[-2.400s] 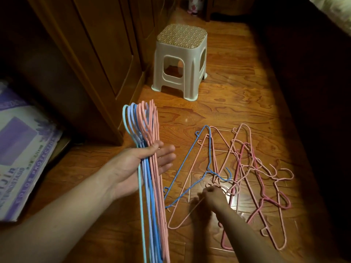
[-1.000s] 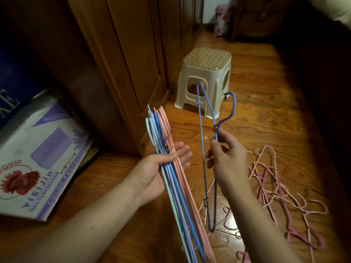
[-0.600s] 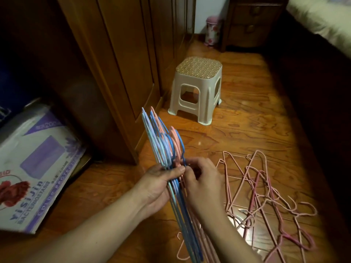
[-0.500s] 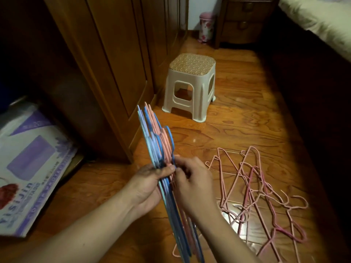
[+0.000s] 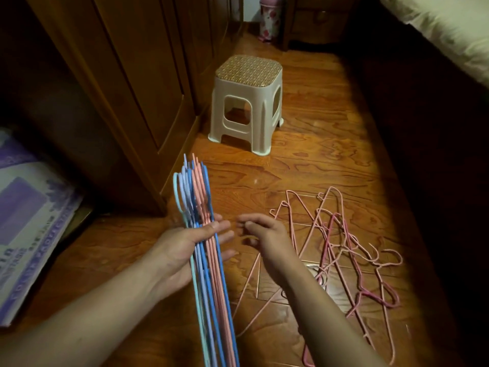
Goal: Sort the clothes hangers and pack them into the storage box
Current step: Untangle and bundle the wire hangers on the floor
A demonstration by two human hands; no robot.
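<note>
- Left hand (image 5: 182,250) clasps a bundle of blue and pink hangers (image 5: 209,260), thumb across the thin, stiff, light rods; best held near the necks
- Right hand (image 5: 264,231), loosely curled and empty, hovers just beside it
- Tangled pink hangers (image 5: 344,250) lie on the floor (image 5: 304,160) beyond, prone to snagging

glossy wood floor (image 5: 312,165), plastic stool (image 5: 246,107)

White-and-purple printed cardboard box (image 5: 31,223), left edge of view: purple lettering along its lower border, partly legible, blurred; reads roughly "COLOR PROTECT…". Other print there unreadable. No other readable text.
</note>
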